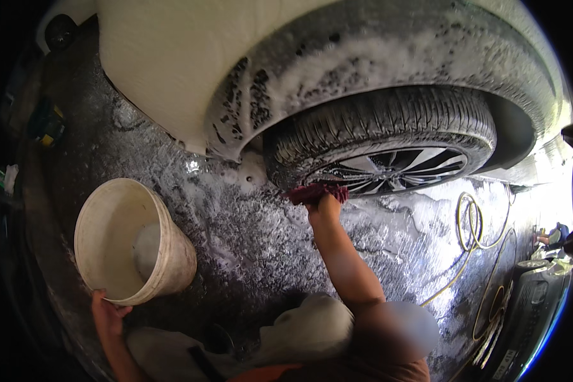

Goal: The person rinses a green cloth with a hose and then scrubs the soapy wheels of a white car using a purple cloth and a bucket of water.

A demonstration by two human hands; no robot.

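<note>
My left hand (pixel 109 311) grips the near rim of a scuffed off-white plastic bucket (pixel 179 255), which holds a little cloudy liquid at its bottom. My right hand (pixel 327 209) presses a shaggy maroon wash cloth (pixel 310 192) against the lower left of a car wheel; the cloth hides most of the fingers. The wheel has a wet black tyre (pixel 382 114) and a multi-spoke alloy rim (pixel 389 174). White foam streaks the dark wheel-arch trim (pixel 315 71) above it. Pale body panels (pixel 172 62) of the car spread across the top.
Suds and water cover the dark floor (pixel 267 234). A yellowish hose (pixel 469 222) lies coiled at right. Beyond it stand another dark car (pixel 537 305) and, farther off, a person (pixel 554 235). A dark green object with yellow parts (pixel 47 122) sits at far left.
</note>
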